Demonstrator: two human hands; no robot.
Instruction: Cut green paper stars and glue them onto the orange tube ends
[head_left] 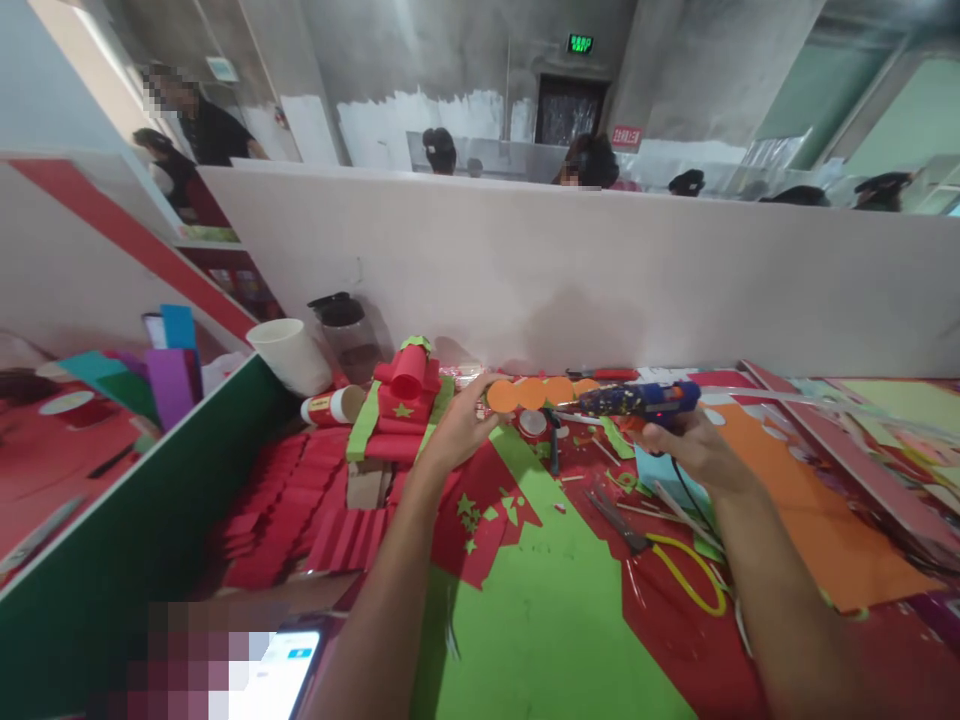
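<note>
My left hand point(466, 425) pinches the left end of a row of joined orange paper circles point(531, 394), held up above the table. In my right hand point(694, 440) is a blue glue gun point(637, 399), its nozzle pointing left at the circles' right part. Whether the tip touches the paper I cannot tell. Left of my left hand stands a red and green paper model point(405, 400) with a yellow-green star. Below my hands lies green paper point(555, 610) on red sheets, with small green star cut-outs point(469, 515).
Yellow-handled scissors point(686, 570) lie near my right forearm, beside orange paper point(810, 500). Folded red paper strips point(300, 490), a white cup point(292, 352) and a bottle point(349, 335) stand left. A lit phone point(281, 670) is at lower left. People sit behind the white partition point(450, 260).
</note>
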